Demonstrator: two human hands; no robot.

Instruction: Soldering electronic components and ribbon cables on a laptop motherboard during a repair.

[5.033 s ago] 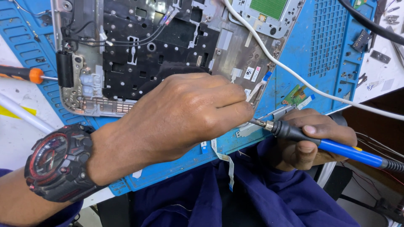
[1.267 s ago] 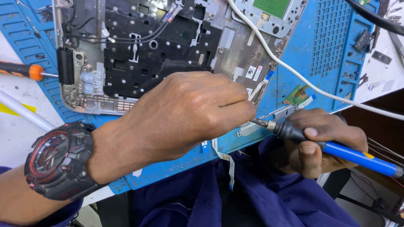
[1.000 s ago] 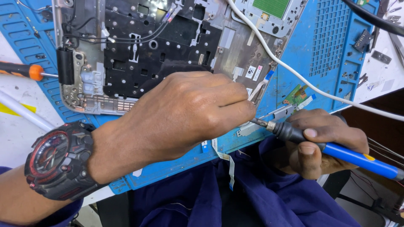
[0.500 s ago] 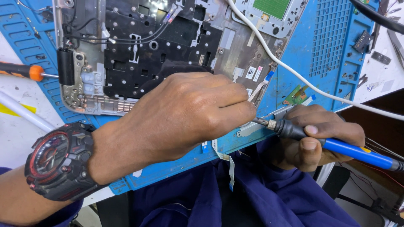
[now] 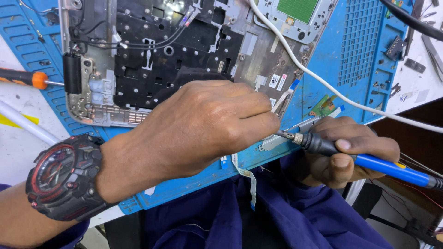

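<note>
My right hand (image 5: 344, 154) is closed around the blue handle of a soldering iron (image 5: 369, 162), thumb and fingers wrapped on the black grip. The iron lies nearly level, its metal tip pointing left and meeting the fingertips of my left hand (image 5: 207, 129) at the near edge of the blue mat (image 5: 360, 55). My left hand is curled, fingers pinched together; whatever they pinch is hidden, so I cannot tell what it holds. A black and red watch (image 5: 64, 182) sits on that wrist. The opened laptop case (image 5: 175, 60) lies on the mat behind. A white cable (image 5: 332, 90) crosses it. An orange screwdriver (image 5: 27, 77) rests at left.
</note>
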